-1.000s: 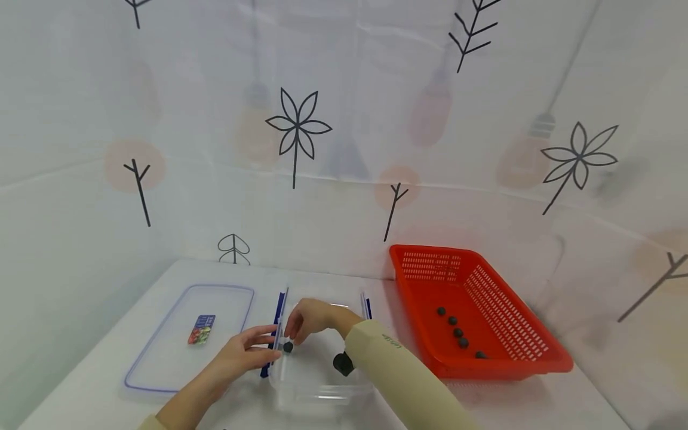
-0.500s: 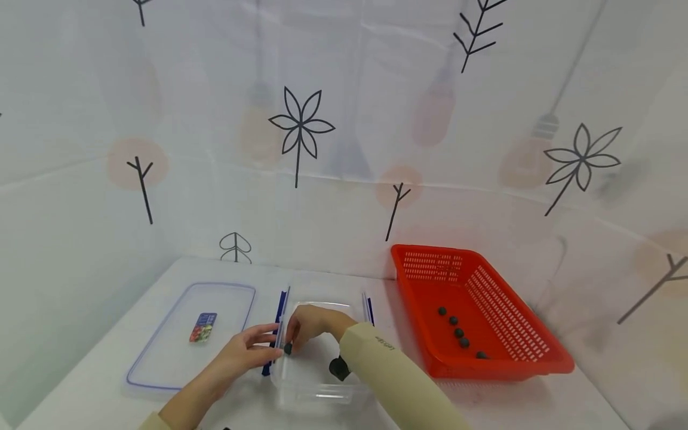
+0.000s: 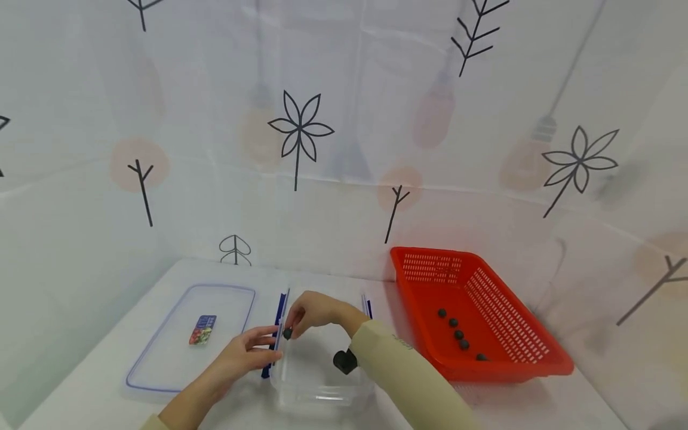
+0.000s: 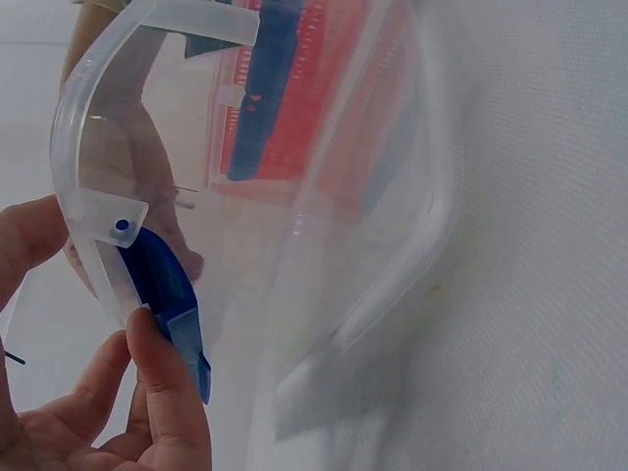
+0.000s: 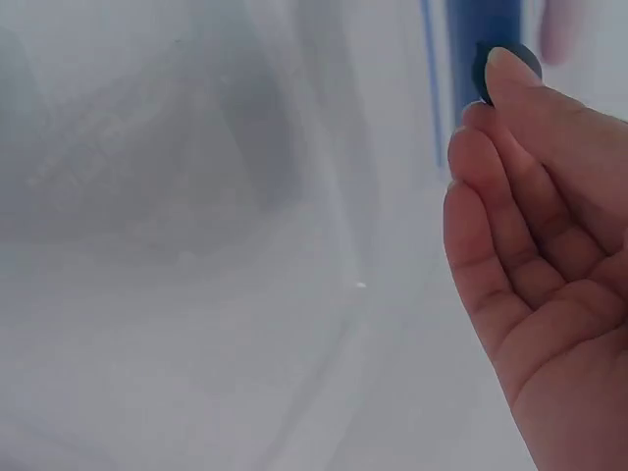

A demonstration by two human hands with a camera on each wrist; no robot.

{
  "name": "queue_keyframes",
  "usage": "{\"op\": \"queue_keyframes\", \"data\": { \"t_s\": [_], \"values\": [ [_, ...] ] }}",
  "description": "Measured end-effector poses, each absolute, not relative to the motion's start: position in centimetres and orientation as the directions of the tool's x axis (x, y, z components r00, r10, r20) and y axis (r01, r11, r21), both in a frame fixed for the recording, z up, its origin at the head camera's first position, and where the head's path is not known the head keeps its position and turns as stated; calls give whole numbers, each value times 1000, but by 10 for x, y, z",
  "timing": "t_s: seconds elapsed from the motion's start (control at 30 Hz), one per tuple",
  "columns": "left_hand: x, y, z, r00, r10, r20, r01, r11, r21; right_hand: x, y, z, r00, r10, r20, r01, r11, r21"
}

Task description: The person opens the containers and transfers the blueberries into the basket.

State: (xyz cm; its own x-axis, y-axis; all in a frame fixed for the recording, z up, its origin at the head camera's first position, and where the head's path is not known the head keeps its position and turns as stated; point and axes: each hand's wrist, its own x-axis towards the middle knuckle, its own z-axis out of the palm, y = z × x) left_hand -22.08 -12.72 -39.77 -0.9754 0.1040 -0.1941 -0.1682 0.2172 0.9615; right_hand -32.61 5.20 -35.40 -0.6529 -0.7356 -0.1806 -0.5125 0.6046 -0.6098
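My right hand [image 3: 312,312] is over the left part of a clear plastic storage box [image 3: 322,395]. Between thumb and fingertips it pinches a small dark ball [image 5: 531,65], which hangs close to the box's left wall. The other fingers of that hand are curled in the right wrist view. My left hand [image 3: 244,353] rests its fairly straight fingers and thumb against the left side of the box. In the left wrist view, one fingertip [image 4: 147,329] lies right at the blue latch [image 4: 167,294] hanging from the rim.
To the left lies a clear lid [image 3: 161,364] with a coloured label [image 3: 202,329]. A red perforated basket [image 3: 430,352] with several dark balls [image 3: 458,335] stands at the right. A black wrist camera [image 3: 344,362] sits at the right sleeve. A patterned white sheet [image 3: 344,227] hangs behind.
My right hand first dipped a little toward the near side of the box, then rose and moved back with the dark ball at its fingertips. My left hand has stayed at the box's side.
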Motion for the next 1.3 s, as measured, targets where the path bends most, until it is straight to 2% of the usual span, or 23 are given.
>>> {"op": "queue_keyframes", "data": {
  "t_s": [0.13,0.23,0.4,0.67,0.87,1.13,1.3],
  "values": [
    [-220,-126,-399,-976,94,-198,-173,226,959,-319,60,-342,-663,-738,-120,-523,572,-632],
    [-221,-126,-399,-978,82,-194,-170,235,957,-314,69,-334,-697,-714,-73,-500,556,-664],
    [-221,-127,-400,-980,67,-189,-166,257,952,-307,87,-321,-778,-628,-13,-435,554,-710],
    [-220,-130,-399,-978,57,-200,-178,270,946,-302,126,-295,-860,-507,59,-381,559,-737],
    [-219,-129,-399,-978,58,-200,-178,261,949,-304,170,-283,-926,-359,119,-323,586,-743],
    [-219,-126,-399,-977,59,-204,-182,262,948,-302,235,-277,-979,-175,103,-195,668,-718],
    [-218,-124,-398,-978,63,-200,-177,258,950,-302,275,-281,-988,-128,85,-150,675,-723]
  ]
}}
